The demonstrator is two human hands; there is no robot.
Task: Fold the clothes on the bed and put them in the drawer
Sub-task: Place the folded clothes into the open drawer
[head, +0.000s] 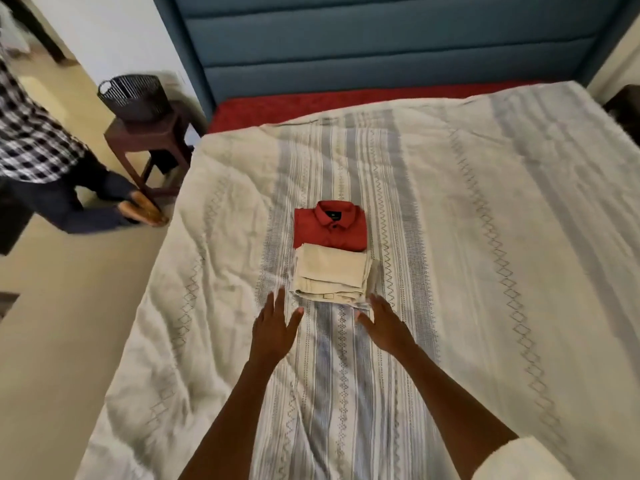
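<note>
The red shirt point(330, 226) lies folded in the middle of the bed point(485, 237), collar up; a small dark label sits inside the collar, too small for me to read. The folded beige trousers point(331, 277) touch its near edge and overlap it slightly. My left hand point(274, 329) and right hand point(385, 324) hover flat just beside the trousers' near corners, fingers straight and spread apart, holding nothing. At the left edge another person in a checked shirt point(27, 136) is cut off, beside a dark basket point(133, 95) on a wooden stool point(152, 143).
</note>
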